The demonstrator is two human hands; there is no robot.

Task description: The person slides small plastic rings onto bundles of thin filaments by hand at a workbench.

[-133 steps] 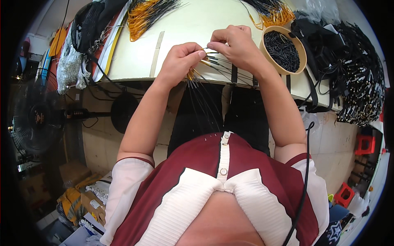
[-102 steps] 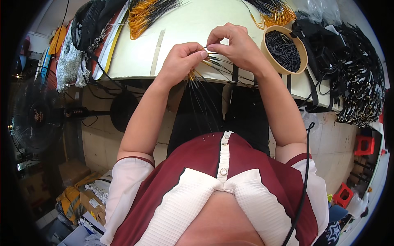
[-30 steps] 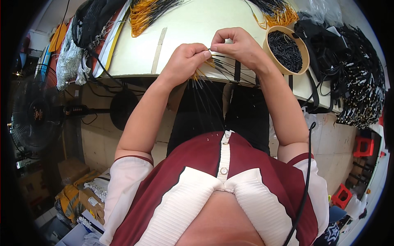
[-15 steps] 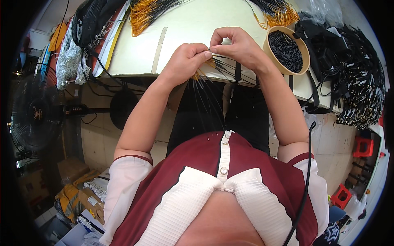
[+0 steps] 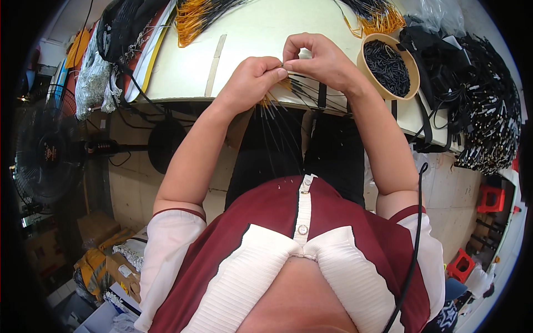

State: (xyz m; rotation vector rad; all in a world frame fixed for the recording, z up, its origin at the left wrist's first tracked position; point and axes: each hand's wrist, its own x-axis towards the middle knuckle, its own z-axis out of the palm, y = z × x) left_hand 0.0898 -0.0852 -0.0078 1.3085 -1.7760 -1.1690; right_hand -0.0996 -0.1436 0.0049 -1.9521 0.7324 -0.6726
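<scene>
My left hand [image 5: 252,80] is closed around a bunch of thin wires [image 5: 270,108], dark with orange portions, that hang down over the table's front edge toward my lap. Thumb and forefinger of my right hand [image 5: 316,61] are pinched together, meeting the left fingertips above the table. What lies in that pinch is too small to make out. More dark wires [image 5: 311,91] spread out beneath the right hand along the table edge. Close to my right wrist stands a tan bowl [image 5: 415,83] filled with short black tube-like pieces [image 5: 387,67].
Orange-and-black wire bundles [image 5: 192,22] lie at the far side of the white table [image 5: 183,72], with another bundle [image 5: 380,22] farther right. Black cables [image 5: 483,105] are heaped on the right. White cables [image 5: 91,91] hang at the left, above a fan [image 5: 50,152].
Both hands have shifted very slightly upward in the picture, with fingertips still together. The wire bunch stays in my left hand.
</scene>
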